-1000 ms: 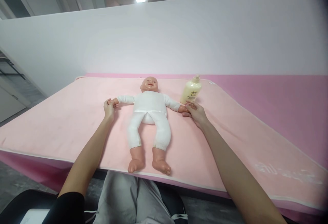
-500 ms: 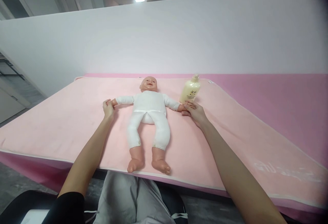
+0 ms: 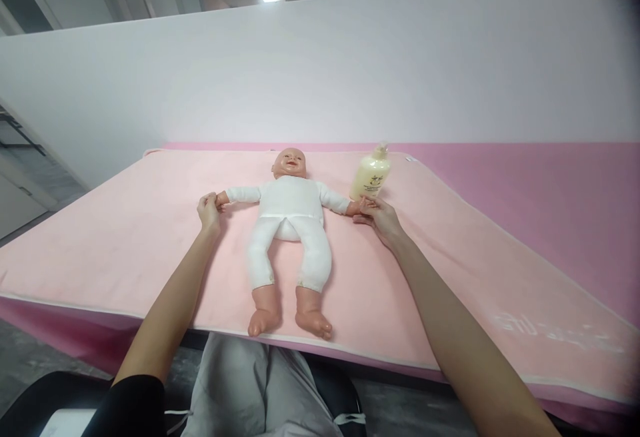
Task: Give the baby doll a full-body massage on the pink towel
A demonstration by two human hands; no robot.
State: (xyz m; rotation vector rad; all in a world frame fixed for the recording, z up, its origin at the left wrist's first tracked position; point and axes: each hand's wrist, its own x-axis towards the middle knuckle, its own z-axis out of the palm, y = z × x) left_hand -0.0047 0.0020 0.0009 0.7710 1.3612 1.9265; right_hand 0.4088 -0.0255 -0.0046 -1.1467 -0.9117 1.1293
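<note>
- Doll: smooth, slightly glossy plastic head and feet; matt white cloth suit.
- Mat: soft, matt pink cloth.
- Bottle: smooth cream plastic.

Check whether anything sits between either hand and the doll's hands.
Nothing visible does. The left hand and right hand each hold a hand of the baby doll; the lotion bottle stands behind the right hand.

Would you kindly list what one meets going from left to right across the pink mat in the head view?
Left hand → baby doll → right hand. The cream pump bottle stands just behind the right hand, overlapping it sideways, so I leave it unplaced. All lie on the pink mat.
</note>
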